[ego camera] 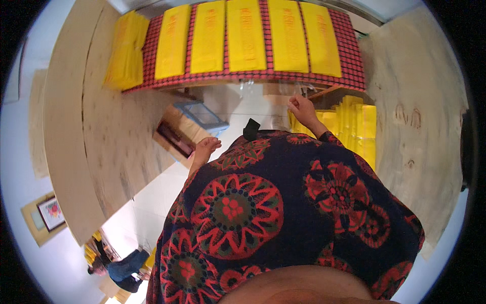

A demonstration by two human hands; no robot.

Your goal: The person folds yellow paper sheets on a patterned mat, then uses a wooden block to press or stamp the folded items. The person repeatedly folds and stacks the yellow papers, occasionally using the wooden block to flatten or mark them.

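Note:
My left hand (207, 149) hovers beside my patterned garment (237, 207), fingers loosely bent, nothing visible in them. It is nearest to a cardboard box (190, 127) lower down, with a blue-edged part on top. My right hand (303, 109) is curled near the front edge of a table with a red-and-black checked cloth (351, 49). Its fingers hide whatever might be inside. Below that hand stand bundles of yellow folded sheets (351, 121). Across the cloth lie several flat yellow printed stacks (246, 36) in a row. A taller yellow pile (127, 49) sits at the left end.
A long wooden board table (114, 152) runs along the left. Another wooden surface (414, 95) flanks me on the right. Clear plastic pieces (248, 89) hang at the table's front edge. At lower left, a person (127, 268) bends beside yellow material. A framed picture (51, 212) hangs nearby.

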